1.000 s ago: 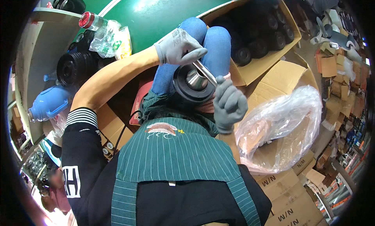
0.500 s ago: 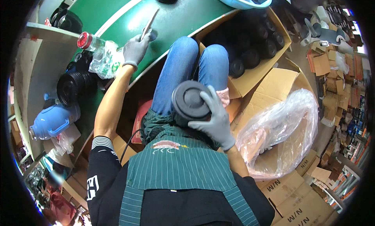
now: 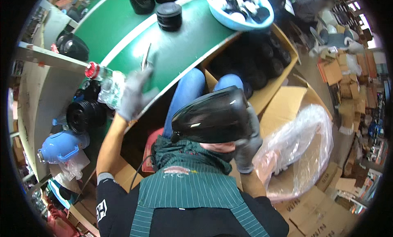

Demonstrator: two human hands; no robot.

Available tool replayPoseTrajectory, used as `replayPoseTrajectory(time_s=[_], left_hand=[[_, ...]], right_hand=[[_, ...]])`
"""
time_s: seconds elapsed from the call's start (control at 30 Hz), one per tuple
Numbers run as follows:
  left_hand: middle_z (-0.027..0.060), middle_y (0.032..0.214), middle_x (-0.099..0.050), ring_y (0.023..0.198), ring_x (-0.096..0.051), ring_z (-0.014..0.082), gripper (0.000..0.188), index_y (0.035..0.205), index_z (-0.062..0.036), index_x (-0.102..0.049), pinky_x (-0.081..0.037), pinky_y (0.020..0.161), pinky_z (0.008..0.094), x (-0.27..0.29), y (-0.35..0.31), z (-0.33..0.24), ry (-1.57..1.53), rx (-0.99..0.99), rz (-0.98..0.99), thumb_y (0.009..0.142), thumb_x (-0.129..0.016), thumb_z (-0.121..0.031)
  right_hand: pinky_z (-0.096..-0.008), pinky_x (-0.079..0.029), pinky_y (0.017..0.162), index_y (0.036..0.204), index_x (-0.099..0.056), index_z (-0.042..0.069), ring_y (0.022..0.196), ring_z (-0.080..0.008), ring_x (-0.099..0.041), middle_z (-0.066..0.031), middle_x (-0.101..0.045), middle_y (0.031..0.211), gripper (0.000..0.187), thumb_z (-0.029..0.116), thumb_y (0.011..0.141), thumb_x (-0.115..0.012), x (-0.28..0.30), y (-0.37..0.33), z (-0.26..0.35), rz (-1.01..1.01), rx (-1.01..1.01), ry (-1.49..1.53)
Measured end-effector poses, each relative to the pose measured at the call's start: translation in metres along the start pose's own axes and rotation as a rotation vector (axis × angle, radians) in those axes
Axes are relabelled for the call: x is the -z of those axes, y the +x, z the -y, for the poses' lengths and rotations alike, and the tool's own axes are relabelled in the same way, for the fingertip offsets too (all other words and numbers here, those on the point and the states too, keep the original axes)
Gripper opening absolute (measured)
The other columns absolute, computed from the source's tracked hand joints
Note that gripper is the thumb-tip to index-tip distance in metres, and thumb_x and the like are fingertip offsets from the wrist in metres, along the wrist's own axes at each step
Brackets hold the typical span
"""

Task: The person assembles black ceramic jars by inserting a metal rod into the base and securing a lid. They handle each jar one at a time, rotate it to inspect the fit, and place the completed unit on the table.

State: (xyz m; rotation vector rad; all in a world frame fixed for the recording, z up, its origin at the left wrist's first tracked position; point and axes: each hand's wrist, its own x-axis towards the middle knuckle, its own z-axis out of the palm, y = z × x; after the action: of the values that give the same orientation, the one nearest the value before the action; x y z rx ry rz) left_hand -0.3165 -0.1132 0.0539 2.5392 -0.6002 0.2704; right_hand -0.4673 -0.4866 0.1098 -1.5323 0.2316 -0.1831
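My right hand (image 3: 248,149), in a grey glove, grips a large glossy black tapered housing (image 3: 211,116) over my lap, fingers around its right end. The housing lies on its side, and what it belongs to cannot be made out. Over the green table's near edge, my gloved left hand (image 3: 135,93) is smeared by motion. A thin pointed metal tool (image 3: 146,54) is at its fingertips; whether the fingers hold it is unclear. Close by that hand lies a clear plastic bottle (image 3: 107,83) with a red cap. A ribbed black cylindrical part (image 3: 169,18) stands farther back on the table.
A light-blue basin (image 3: 241,26) with black and white parts stands at the table's right end. Below it, a cardboard box (image 3: 262,95) holds black parts. An open box lined with clear plastic (image 3: 303,155) is at my right. A blue jug (image 3: 63,147) is at far left.
My right hand has turned the black piece from its round end face to its long glossy side. My left hand has drawn back toward me. The whole view has shifted over the table.
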Motion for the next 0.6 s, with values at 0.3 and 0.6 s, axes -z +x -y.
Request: replayPoseTrajectory(time_s=[0.3,0.6], left_hand=[[0.011,0.093,-0.073,0.088,-0.072,0.0355,0.035,0.09,-0.0072,-0.073,-0.057,0.079,0.0443,0.031,-0.032,-0.101,-0.515,-0.044,-0.021,0.069,-0.094,-0.026],[0.0172,0.067,-0.066,0.056,-0.061,0.0286,0.027,0.081,0.0015,-0.074,-0.049,0.057,0.0391,0.014,0.024,-0.102,-0.591,0.559,0.191,0.084,-0.09,-0.02]], right_hand=[[-0.0448,-0.042,0.122,0.164,-0.046,0.006,0.142,-0.027,-0.055,-0.0079,-0.057,0.157,0.064,0.047,0.115,-0.049,-0.038,0.087,-0.127,0.52,-0.576,0.214],[-0.0377,-0.058,0.091,0.127,-0.074,-0.001,0.1,-0.0234,-0.074,-0.0165,-0.077,0.108,0.036,0.028,0.106,-0.066,-0.071,0.318,-0.017,0.103,0.183,-0.565]])
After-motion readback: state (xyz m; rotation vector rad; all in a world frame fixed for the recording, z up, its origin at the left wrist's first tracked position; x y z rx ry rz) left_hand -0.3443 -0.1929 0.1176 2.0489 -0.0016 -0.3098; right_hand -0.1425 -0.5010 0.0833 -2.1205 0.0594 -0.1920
